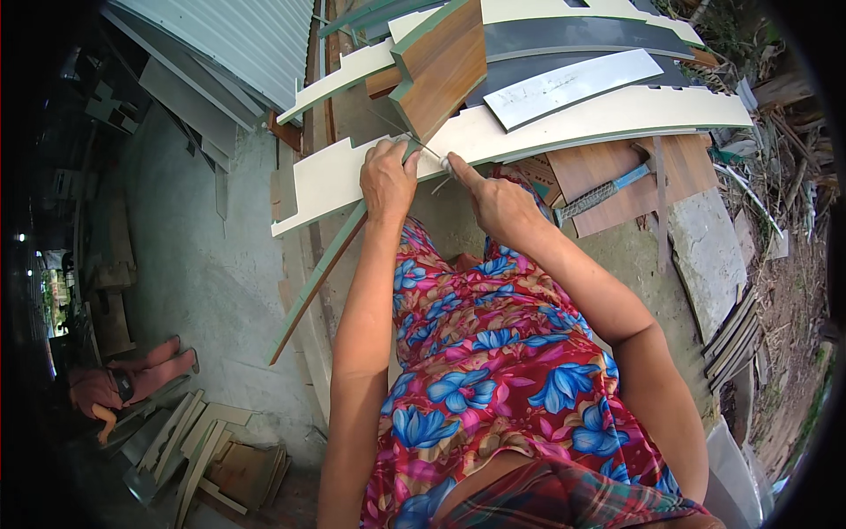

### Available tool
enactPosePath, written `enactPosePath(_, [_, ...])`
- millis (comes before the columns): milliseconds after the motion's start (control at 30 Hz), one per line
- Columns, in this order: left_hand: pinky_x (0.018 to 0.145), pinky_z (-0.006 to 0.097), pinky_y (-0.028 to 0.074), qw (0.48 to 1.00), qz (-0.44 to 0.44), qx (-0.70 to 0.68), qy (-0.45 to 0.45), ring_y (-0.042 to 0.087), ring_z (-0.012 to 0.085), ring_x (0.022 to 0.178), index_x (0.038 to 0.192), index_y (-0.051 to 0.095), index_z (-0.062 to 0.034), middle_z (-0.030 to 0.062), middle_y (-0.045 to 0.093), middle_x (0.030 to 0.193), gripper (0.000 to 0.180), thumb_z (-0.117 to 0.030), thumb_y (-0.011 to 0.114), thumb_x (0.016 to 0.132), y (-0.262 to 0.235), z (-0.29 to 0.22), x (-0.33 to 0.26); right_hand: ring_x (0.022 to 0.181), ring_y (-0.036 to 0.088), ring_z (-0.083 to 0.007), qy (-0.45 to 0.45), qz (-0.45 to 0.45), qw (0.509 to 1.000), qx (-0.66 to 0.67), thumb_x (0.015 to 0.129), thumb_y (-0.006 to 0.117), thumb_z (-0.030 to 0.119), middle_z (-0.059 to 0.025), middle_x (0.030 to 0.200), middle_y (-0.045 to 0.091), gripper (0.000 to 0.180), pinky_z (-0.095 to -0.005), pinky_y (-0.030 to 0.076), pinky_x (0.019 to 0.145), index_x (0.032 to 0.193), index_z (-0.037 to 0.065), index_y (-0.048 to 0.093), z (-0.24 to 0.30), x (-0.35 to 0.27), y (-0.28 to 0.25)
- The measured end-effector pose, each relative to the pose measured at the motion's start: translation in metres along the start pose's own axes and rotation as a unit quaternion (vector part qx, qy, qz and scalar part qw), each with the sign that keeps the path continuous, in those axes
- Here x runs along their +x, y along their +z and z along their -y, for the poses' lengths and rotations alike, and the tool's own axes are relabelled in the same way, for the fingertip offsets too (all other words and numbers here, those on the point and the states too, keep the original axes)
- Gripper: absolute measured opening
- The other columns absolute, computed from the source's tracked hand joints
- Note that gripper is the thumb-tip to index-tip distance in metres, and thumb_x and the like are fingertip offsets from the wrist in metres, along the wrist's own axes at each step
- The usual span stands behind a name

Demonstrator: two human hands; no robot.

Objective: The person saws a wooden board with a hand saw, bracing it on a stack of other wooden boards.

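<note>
My left hand is closed round the upper end of a long narrow strip with a green face and a brown edge. The strip slants down to the left past my forearm. In my right hand is a thin-bladed tool with a pale handle, my index finger stretched along it. Its blade points up and left, close to the left fingers; where its tip ends is hard to make out. Both hands are at the near edge of a long white notched board. A brown wood-grain board stands just beyond them.
A loose white panel lies across the boards. To the right, a hammer with a blue-and-black handle rests on a wood-grain sheet. Offcuts are piled at lower left, near another person. Corrugated sheeting stands at upper left.
</note>
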State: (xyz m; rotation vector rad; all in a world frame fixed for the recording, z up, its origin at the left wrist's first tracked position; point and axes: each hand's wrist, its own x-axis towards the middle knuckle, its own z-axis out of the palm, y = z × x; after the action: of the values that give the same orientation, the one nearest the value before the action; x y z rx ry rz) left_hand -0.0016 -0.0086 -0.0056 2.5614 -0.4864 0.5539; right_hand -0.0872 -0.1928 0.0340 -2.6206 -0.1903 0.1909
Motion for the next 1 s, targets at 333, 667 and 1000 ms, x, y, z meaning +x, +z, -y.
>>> enactPosePath(333, [0.079,0.044,0.051,1.000,-0.005,-0.007,-0.014,0.062,0.0357,0.091,0.101,0.072,-0.0012,0.0149,0.064,0.091,0.026,-0.012,0.077,0.078,0.000,-0.002,0.000,0.071,0.067,-0.0425,-0.020,-0.046,0.997,0.056,0.090,0.050,0.002,-0.0264,0.080,0.067,0.069,-0.0523,0.051,0.065,0.155,0.017,0.032,-0.017,-0.018,0.027])
enactPosePath(667, [0.078,0.044,0.051,1.000,-0.008,0.001,-0.001,0.062,0.0353,0.091,0.100,0.072,-0.0014,0.0144,0.063,0.091,0.025,-0.012,0.077,0.078,-0.001,0.001,-0.001,0.067,0.067,-0.0402,0.006,0.002,1.000,0.018,0.092,0.050,0.003,-0.0240,0.076,0.067,0.072,-0.0511,0.051,0.062,0.157,0.021,0.027,-0.009,-0.018,0.001])
enactPosePath(1000, [0.078,0.044,0.051,1.000,-0.009,0.001,-0.008,0.062,0.0351,0.090,0.100,0.072,-0.0004,0.0141,0.064,0.091,0.025,-0.011,0.078,0.078,0.002,0.000,-0.002,0.069,0.067,-0.0398,-0.035,-0.055,0.998,0.025,0.088,0.050,0.000,-0.0228,0.076,0.067,0.077,-0.0500,0.053,0.064,0.156,0.026,0.028,-0.009,0.013,0.030])
